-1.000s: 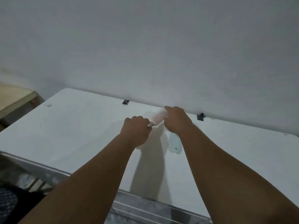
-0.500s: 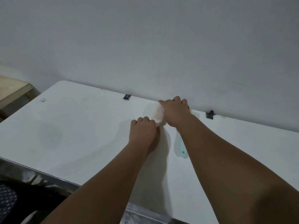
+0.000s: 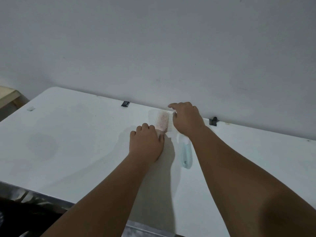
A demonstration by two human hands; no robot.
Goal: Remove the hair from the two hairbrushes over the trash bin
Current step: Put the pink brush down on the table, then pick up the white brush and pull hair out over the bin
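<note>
A pink hairbrush point(image 3: 163, 122) lies bristles up on the white table point(image 3: 71, 142), close to the wall. My left hand point(image 3: 146, 142) is closed around its handle. My right hand point(image 3: 187, 119) rests against the right side of the brush head, fingers curled over its far end. A light blue hairbrush point(image 3: 186, 154) lies on the table just right of my left hand, its head hidden under my right wrist. No trash bin shows in this view.
The table's back edge meets a plain grey wall, with two black clips point(image 3: 125, 103) point(image 3: 213, 120) along it. A wooden surface point(image 3: 8, 96) sits at the far left. The table's metal front rim point(image 3: 34, 197) runs along the lower left, above a dark area.
The pink brush has come down from the air onto the table near the wall, turned bristles up. Both hands moved forward with it, and the view shifted left and up.
</note>
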